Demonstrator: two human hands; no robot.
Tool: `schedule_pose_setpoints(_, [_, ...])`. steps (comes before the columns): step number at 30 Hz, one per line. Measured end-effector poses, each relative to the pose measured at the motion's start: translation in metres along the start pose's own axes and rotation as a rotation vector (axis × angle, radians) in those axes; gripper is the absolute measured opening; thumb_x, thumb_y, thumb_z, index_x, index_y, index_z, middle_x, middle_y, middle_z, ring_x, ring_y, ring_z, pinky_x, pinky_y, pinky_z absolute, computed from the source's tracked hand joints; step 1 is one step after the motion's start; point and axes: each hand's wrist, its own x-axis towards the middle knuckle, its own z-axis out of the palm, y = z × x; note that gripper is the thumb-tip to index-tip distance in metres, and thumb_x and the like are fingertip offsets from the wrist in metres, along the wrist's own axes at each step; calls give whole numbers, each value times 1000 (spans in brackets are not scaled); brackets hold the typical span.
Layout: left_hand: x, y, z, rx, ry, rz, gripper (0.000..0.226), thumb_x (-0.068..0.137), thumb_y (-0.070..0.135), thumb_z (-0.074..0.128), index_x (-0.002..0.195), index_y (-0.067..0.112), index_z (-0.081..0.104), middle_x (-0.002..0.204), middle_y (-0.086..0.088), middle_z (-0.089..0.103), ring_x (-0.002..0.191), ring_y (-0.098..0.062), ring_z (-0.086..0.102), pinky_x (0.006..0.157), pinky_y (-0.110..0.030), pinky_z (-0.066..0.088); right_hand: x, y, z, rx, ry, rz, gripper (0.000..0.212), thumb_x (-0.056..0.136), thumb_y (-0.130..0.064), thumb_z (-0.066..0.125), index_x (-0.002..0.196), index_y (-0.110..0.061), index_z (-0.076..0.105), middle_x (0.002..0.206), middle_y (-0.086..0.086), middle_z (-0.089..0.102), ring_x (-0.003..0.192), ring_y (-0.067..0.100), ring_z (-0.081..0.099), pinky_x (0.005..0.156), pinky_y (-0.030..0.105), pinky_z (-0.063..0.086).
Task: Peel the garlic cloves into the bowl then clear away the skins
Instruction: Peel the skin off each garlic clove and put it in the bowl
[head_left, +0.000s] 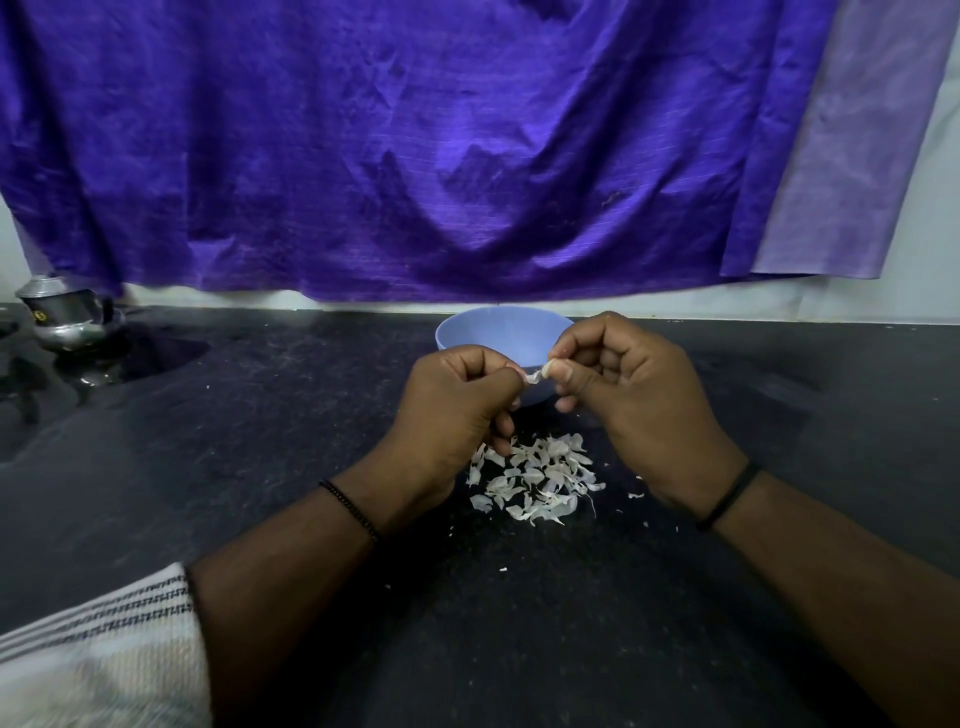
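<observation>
Purple cloth (415, 145) hangs behind our dark counter (208, 441), a metal pot (65, 317) at far left. Our left hand (457, 410) and right hand (634, 395) each pinch one clove (535, 375) between them, blocking much of the blue bowl (498, 332), so we cannot see its contents. Skins (535, 478) lie heaped just before it.

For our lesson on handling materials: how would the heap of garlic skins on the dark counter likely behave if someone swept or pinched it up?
The garlic skins look thin and curled, so probably very light and apt to scatter. Stray flakes already lie apart on the counter, suggesting sweeping leaves bits behind. They seem flimsy, likely crumpling under a pinch.
</observation>
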Motion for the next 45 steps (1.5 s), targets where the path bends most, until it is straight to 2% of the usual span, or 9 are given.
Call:
schedule_pose_setpoints(3, [1, -1, -1, 11, 4, -7, 12, 89, -4, 59, 78, -4, 64, 56, -4, 56, 45, -14, 49, 41, -26, 44, 1, -3, -1, 164, 30, 80, 14, 88, 6, 65, 91, -7, 65, 86, 15, 67, 73, 15, 63, 65, 24, 57])
schedule_pose_setpoints(6, [0, -3, -2, 68, 10, 9, 14, 91, -1, 59, 77, -2, 63, 56, -4, 55, 44, -15, 50, 41, -27, 44, 0, -2, -3, 273, 0, 179, 13, 89, 3, 64, 94, -9, 65, 88, 14, 69, 78, 16, 65, 66, 27, 57])
schedule_pose_setpoints(13, [0, -7, -4, 473, 37, 219, 21, 92, 20, 63, 73, 11, 64, 53, 0, 59, 51, -14, 53, 52, -37, 47, 0, -3, -3, 348, -20, 261, 9, 92, -2, 61, 97, -9, 64, 93, 17, 73, 80, 19, 67, 65, 29, 56])
schedule_pose_setpoints(17, [-1, -5, -4, 405, 89, 301, 20, 92, 24, 69, 73, 16, 65, 58, 6, 60, 53, -12, 55, 54, -32, 45, -1, -4, -4, 338, -34, 281, 10, 92, -3, 62, 99, -10, 65, 89, 10, 72, 80, 19, 66, 65, 29, 56])
schedule_pose_setpoints(20, [-1, -3, -2, 304, 92, 293, 12, 86, 21, 75, 83, 23, 64, 69, 0, 64, 55, -24, 58, 53, -35, 48, -1, -5, -4, 355, -50, 308, 10, 93, -3, 61, 101, -9, 62, 87, 9, 73, 80, 21, 69, 63, 29, 58])
schedule_pose_setpoints(27, [-3, -3, -2, 290, 40, 308, 8, 85, 16, 76, 84, 24, 73, 72, 0, 69, 51, -13, 55, 51, -31, 49, -1, -3, -4, 371, -63, 306, 11, 92, -1, 61, 100, -8, 65, 86, 9, 71, 76, 17, 66, 61, 26, 56])
schedule_pose_setpoints(34, [-2, -1, -1, 179, 50, 247, 10, 88, 9, 72, 86, 18, 74, 65, 6, 68, 45, -8, 54, 44, -16, 41, 1, 3, -4, 296, -55, 284, 20, 86, 1, 69, 101, -12, 65, 81, 8, 67, 72, 14, 62, 64, 28, 55])
schedule_pose_setpoints(39, [-1, 0, -4, 189, -23, 213, 7, 90, 8, 69, 86, 12, 73, 57, 6, 64, 44, -9, 53, 42, -19, 41, 1, 3, -5, 179, -64, 232, 31, 87, 4, 68, 112, -11, 56, 81, 11, 69, 71, 18, 63, 66, 29, 57])
schedule_pose_setpoints(45, [-1, -1, -6, 267, -50, 225, 8, 90, 7, 69, 83, 7, 73, 49, 5, 59, 39, -5, 49, 41, -17, 40, 1, 4, -5, 79, -71, 185, 33, 87, 6, 68, 112, -11, 54, 81, 13, 70, 74, 21, 67, 70, 32, 58])
